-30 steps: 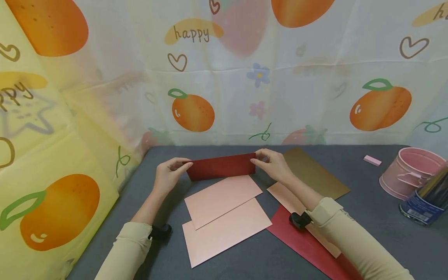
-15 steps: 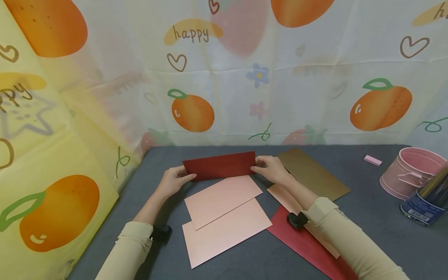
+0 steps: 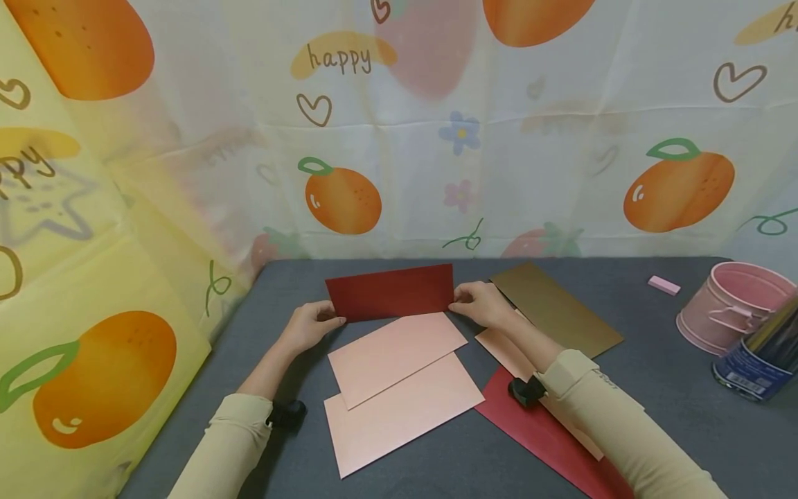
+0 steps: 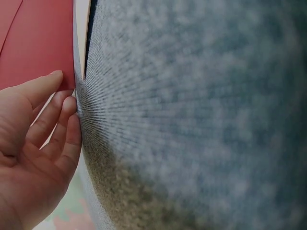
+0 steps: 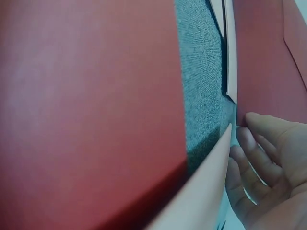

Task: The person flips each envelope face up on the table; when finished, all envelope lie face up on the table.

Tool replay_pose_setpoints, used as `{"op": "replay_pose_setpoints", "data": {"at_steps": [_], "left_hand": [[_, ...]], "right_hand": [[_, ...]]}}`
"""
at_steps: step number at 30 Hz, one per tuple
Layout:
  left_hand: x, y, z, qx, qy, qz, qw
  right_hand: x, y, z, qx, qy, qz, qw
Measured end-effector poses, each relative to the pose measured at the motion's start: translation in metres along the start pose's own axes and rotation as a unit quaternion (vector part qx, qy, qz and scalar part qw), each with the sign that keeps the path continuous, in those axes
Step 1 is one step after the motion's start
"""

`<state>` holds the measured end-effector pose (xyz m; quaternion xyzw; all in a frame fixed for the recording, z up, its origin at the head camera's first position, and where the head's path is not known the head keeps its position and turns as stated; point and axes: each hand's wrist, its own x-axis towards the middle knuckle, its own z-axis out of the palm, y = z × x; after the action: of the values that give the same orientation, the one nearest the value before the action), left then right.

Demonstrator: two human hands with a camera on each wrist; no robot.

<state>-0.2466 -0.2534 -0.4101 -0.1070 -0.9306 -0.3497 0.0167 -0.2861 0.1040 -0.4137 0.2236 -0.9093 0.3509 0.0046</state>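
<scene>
A dark red envelope [image 3: 393, 292] stands on its long edge at the back of the table, its near face toward me. At its lower left corner my left hand [image 3: 308, 326] pinches it, thumb in front and fingers behind. My right hand [image 3: 486, 303] pinches the lower right corner the same way. Diagonal flap lines show on the red paper in both wrist views, with the left thumb [image 4: 56, 76] and the right thumb [image 5: 254, 120] lying on it. Just in front lie two overlapping pale pink envelopes [image 3: 399, 357], flat on the table.
Beneath my right forearm lie a peach envelope [image 3: 501, 346] and a bright red one [image 3: 517, 416]. A brown-gold envelope [image 3: 561, 305] is behind them. Farther right are a small pink block [image 3: 663, 285], a pink bucket [image 3: 711, 312] and a blue tin [image 3: 745, 371] of pens. A printed curtain [image 3: 399, 152] hangs behind.
Both hands have slid down from the red envelope's upper corners to its lower corners. The envelope now shows slightly taller, its top edge a little higher.
</scene>
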Motion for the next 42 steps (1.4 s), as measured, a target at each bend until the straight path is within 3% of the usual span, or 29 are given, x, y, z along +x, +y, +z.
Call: {"op": "replay_pose_setpoints", "data": {"at_steps": [6,11,15,20,27,35,42], "left_hand": [[0.001,-0.001,-0.002,-0.010,0.001,-0.033,0.9994],[0.002,-0.001,-0.003,-0.058,0.013,-0.078,0.9952],[0.005,-0.002,-0.001,-0.141,0.037,-0.106,0.9836],[0.009,-0.002,0.002,-0.226,0.075,-0.144,0.9605],[0.018,-0.001,0.006,-0.225,0.128,-0.159,0.9528],[0.025,-0.001,0.009,-0.222,0.139,-0.181,0.9478],[0.034,-0.002,0.011,-0.191,0.154,-0.186,0.9513]], "right_hand": [[0.001,-0.004,0.000,0.017,-0.002,0.010,1.000],[0.002,-0.007,0.002,0.040,0.009,0.031,0.999],[0.004,-0.011,0.005,0.060,0.023,0.048,0.997],[0.007,-0.014,0.009,0.087,0.036,0.081,0.992],[0.011,-0.015,0.013,0.114,0.060,0.112,0.985],[0.016,-0.015,0.017,0.146,0.066,0.146,0.976],[0.021,-0.012,0.020,0.148,0.071,0.163,0.973]]}}
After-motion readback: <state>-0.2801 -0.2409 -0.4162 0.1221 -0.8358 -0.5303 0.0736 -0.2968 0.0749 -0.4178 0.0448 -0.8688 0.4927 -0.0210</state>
